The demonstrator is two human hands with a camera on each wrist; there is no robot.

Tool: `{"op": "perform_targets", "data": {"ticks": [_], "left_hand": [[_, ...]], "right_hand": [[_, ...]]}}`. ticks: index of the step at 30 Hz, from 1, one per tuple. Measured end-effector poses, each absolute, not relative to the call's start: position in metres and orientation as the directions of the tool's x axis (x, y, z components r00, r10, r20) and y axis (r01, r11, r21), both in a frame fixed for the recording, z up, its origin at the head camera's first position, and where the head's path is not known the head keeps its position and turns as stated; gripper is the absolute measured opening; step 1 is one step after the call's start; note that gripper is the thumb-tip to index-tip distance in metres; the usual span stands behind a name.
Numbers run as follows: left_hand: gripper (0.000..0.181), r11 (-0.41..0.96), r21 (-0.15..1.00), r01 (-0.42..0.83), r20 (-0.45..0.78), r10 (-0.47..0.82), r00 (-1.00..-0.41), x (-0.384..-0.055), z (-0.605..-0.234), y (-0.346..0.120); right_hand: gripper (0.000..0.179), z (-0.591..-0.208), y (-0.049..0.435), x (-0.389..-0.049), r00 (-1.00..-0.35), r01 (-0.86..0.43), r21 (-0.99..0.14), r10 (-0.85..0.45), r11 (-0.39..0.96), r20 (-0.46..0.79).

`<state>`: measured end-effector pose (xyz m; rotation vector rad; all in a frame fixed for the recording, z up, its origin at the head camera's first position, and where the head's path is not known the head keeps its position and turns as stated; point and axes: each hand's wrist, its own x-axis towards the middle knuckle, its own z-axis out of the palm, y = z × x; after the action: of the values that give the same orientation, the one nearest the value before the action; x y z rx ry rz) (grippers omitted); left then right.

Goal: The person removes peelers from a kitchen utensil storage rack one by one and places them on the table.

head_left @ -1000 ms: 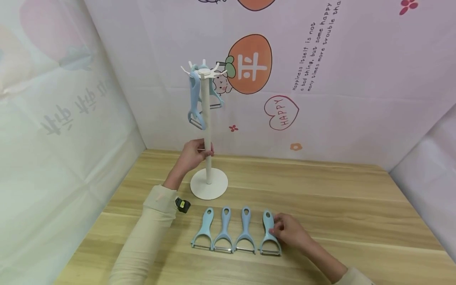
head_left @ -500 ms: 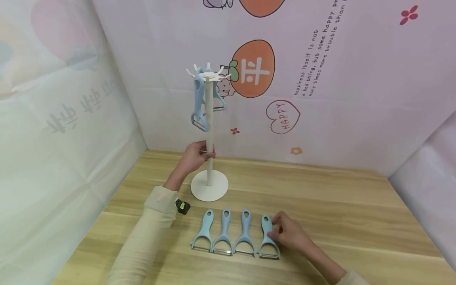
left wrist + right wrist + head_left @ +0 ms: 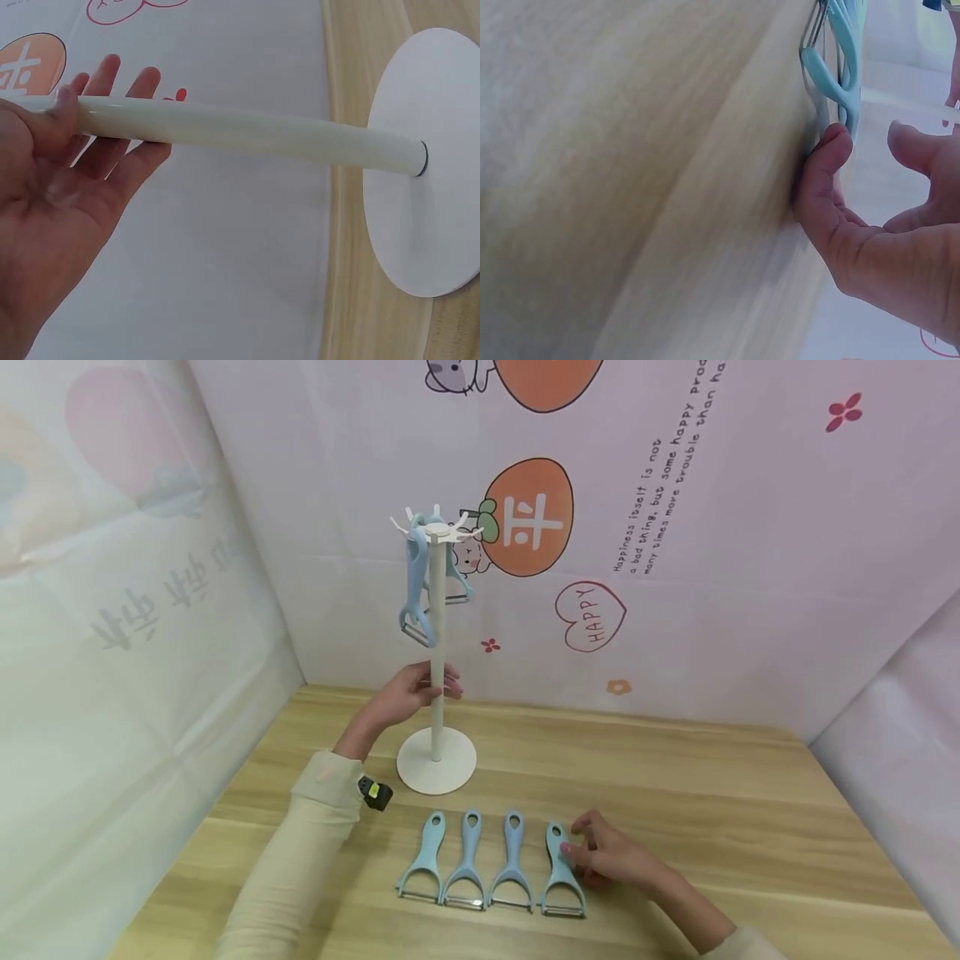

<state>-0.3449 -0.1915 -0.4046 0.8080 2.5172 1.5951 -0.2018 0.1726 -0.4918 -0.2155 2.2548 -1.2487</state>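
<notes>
My left hand (image 3: 405,695) holds the pole of a white hook stand (image 3: 437,727). In the left wrist view its thumb lies across the pole, with the fingers spread behind it. On the stand's hooks hang a blue peeler (image 3: 415,572) and a teal one (image 3: 452,581), partly hidden by the pole. A row of peelers lies on the table: a teal peeler (image 3: 428,852), two blue ones and a rightmost teal peeler (image 3: 557,856). My right hand (image 3: 611,852) is beside that rightmost handle, a fingertip against it. In the right wrist view its thumb and fingers stand apart.
The stand's round white base (image 3: 437,777) rests on the wooden table (image 3: 675,785) behind the row. A printed cloth (image 3: 720,635) hangs along the table's back edge, with pale cloth at both sides. A small black box (image 3: 377,794) sits by my left wrist.
The rightmost peeler has shifted slightly left and toward me, and my right hand's grip on it has loosened. My left fingers have straightened somewhat at the pole. The head view has tilted up slightly.
</notes>
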Motion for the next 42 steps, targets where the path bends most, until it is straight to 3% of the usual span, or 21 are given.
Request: {"op": "perform_targets", "data": {"ticks": [5,19,30,42], "left_hand": [[0.015,0.382,0.832,0.402,0.235,0.414,-0.879,-0.343,-0.405,-0.189],[0.011,0.444,0.822,0.358,0.266,0.256,-0.929,-0.337,-0.411,-0.187],[0.012,0.430,0.821,0.375,0.351,0.137,-0.926,-0.330,-0.411,-0.186],[0.021,0.422,0.821,0.384,0.412,0.026,-0.911,-0.326,-0.414,-0.181]], "right_hand": [[0.057,-0.490,0.173,-0.202,-0.845,0.103,-0.831,-0.393,0.546,-0.363],[0.056,-0.469,0.169,-0.210,-0.842,0.042,-0.849,-0.439,0.526,-0.314],[0.057,-0.447,0.155,-0.220,-0.830,-0.008,-0.854,-0.480,0.521,-0.285],[0.048,-0.410,0.127,-0.240,-0.823,-0.176,-0.846,-0.547,0.504,-0.155]]}}
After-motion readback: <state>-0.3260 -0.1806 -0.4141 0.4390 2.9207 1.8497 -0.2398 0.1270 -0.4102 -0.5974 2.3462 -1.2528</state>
